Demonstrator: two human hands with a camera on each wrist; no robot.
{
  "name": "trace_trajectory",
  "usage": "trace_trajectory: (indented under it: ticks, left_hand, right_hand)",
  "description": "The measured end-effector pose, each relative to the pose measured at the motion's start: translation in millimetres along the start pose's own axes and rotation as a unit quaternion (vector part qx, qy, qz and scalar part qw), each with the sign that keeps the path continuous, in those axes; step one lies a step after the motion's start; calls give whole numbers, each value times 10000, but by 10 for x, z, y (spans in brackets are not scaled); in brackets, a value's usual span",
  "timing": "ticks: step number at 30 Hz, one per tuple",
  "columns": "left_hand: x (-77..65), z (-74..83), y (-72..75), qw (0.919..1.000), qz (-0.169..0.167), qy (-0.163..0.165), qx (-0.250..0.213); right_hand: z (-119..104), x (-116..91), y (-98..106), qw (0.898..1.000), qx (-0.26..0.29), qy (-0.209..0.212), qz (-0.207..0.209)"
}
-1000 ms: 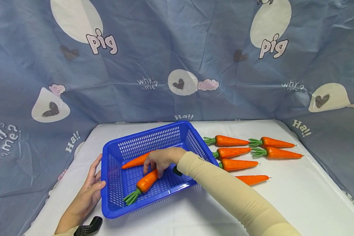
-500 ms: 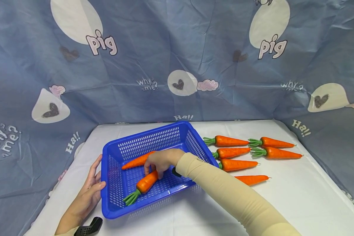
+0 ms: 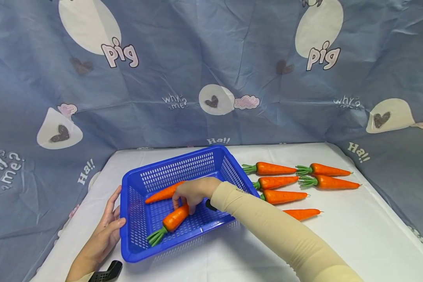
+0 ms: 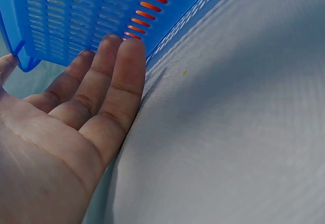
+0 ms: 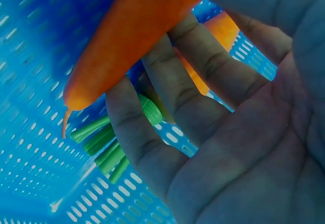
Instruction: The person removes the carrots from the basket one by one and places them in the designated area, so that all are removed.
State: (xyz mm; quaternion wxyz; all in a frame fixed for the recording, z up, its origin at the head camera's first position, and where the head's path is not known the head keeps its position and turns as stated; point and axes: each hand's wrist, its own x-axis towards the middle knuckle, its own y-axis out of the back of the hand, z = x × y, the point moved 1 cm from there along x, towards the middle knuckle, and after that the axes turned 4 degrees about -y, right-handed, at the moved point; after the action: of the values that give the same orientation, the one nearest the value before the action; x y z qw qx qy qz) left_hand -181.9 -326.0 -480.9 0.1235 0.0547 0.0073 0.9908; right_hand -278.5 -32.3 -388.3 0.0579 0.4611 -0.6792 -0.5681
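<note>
A blue perforated plastic basket stands on the white cloth. Inside it, my right hand pinches the narrow half of a carrot whose green stems point to the lower left. The right wrist view has that held carrot between thumb and fingers, its thin tip free. Behind those fingers lies a second carrot; its green stems are covered by the hand in the head view. Along the basket's left wall rests my left hand, fingers nearly straight against the outside, thumb tip at the rim.
Right of the basket, several more carrots lie on the cloth, among them a pair at the far right. My right forearm passes over the basket's near right rim and partly hides one carrot. A blue patterned curtain hangs behind the table.
My right hand has shifted very slightly to the right, baring a little more of the far carrot. The left hand and basket stay in place.
</note>
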Motion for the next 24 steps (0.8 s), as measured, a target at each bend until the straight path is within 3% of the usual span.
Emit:
trace_trajectory:
  ticks: [7,24]
  left_hand:
    - [-1,-5,1,10000,-18,-14,-7]
    - [9,-34,23,9999,-91,-87,-60]
  right_hand:
    - [21,-32,42,9994,-330,138,38]
    - [153,-211,185,9992,-156,343,166]
